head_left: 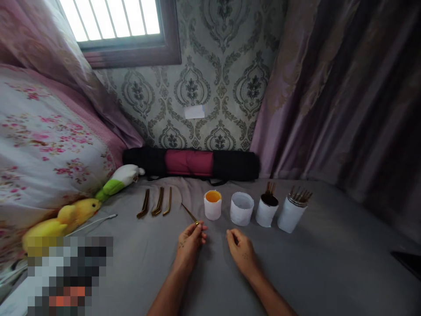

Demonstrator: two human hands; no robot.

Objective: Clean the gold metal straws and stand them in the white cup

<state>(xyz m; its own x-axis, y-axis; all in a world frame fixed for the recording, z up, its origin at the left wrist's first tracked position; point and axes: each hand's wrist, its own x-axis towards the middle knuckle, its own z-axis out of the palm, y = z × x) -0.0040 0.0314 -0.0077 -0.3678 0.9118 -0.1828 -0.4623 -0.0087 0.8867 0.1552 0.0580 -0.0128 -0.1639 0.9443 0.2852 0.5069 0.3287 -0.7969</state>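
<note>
My left hand [191,242] is closed in a pinch on a thin gold-coloured metal straw [190,213], which points up and left. My right hand [240,247] rests on the grey sheet with its fingers curled, and nothing shows in it. Left of the straw, similar bent gold straws lie in groups: one bunch [144,204], a second bunch [159,202] and a single one [168,202]. In front of my hands stand white-wrapped containers: one orange inside [212,211], a pale open one [241,215], and two with thin sticks in them, a dark-mouthed one [266,214] and a taller tilted-looking one [290,217].
A black and maroon rolled bag [189,162] lies along the wall. Plush toys [79,213] and a white cable [95,222] are at the left, beside a floral cloth [42,131]. Curtains [296,109] hang at the right. A dark flat object [408,263] lies at the right edge.
</note>
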